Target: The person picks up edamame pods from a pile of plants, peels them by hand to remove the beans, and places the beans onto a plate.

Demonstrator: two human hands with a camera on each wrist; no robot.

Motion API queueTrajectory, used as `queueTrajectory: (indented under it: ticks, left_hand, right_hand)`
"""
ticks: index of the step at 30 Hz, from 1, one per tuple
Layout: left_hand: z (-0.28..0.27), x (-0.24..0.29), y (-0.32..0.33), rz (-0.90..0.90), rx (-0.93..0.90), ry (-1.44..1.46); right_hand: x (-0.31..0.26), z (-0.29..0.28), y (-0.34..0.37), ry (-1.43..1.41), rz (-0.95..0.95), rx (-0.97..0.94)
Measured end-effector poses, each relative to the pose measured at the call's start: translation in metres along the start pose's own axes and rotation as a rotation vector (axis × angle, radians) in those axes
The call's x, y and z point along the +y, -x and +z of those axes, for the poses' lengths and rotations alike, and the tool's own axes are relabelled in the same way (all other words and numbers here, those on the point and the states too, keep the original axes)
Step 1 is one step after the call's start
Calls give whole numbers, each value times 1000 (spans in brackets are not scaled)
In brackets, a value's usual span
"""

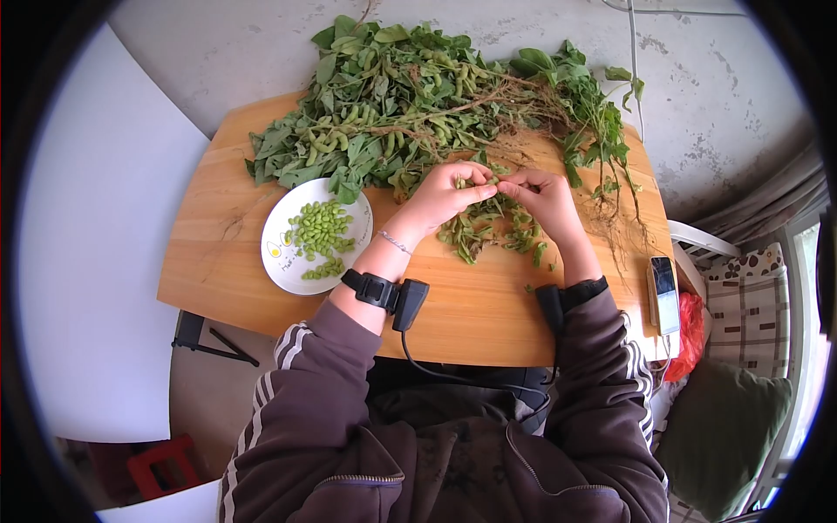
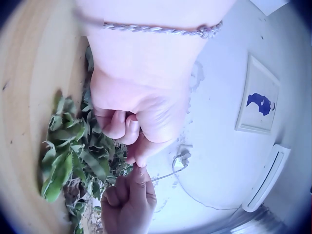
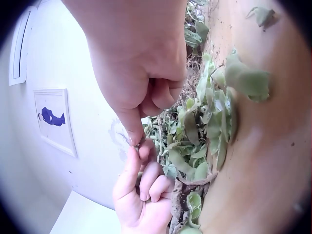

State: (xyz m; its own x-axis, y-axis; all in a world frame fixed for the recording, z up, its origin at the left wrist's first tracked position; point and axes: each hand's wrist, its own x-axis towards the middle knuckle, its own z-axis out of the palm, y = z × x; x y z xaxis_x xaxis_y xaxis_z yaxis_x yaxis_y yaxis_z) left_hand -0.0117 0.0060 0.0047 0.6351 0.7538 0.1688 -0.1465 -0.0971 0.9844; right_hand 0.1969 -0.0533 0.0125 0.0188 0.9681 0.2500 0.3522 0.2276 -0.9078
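Above the table, both hands meet fingertip to fingertip over a small green soybean pod [image 3: 138, 146], mostly hidden by the fingers. The left hand [image 1: 443, 196] pinches one end between thumb and forefinger, its other fingers curled in; a bit of green shows among them in the right wrist view. From the other side the right hand [image 1: 545, 199] pinches the pod, its remaining fingers folded. Beneath them lies a loose heap of split pod shells [image 1: 471, 240]. A white plate [image 1: 272, 225] to the left of the hands bears many shelled green soybeans [image 1: 321, 228].
Uprooted soybean plants [image 1: 392, 96] with leaves, pods and roots are piled along the far side of the wooden table [image 1: 209, 227]. A phone [image 1: 665, 296] with a cable lies at the right edge. Beyond it is a cushioned seat with a dark green pillow [image 1: 728, 427].
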Motion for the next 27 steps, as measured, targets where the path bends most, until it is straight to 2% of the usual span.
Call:
queueTrajectory:
  ticks: [7, 13, 19, 23, 27]
  left_hand:
    - [0, 6, 3, -51, -30, 23]
    - [0, 1, 1, -14, -21, -15]
    - [1, 5, 2, -8, -31, -66]
    - [0, 7, 2, -14, -36, -100]
    - [-2, 0, 0, 57, -61, -134]
  right_hand:
    - [-16, -3, 4, 41, 34, -15]
    - [-10, 0, 2, 134, -165, 23]
    - [-10, -2, 3, 205, -163, 18]
    - [-14, -4, 3, 230, -239, 17]
    - [-16, -5, 2, 291, -286, 12]
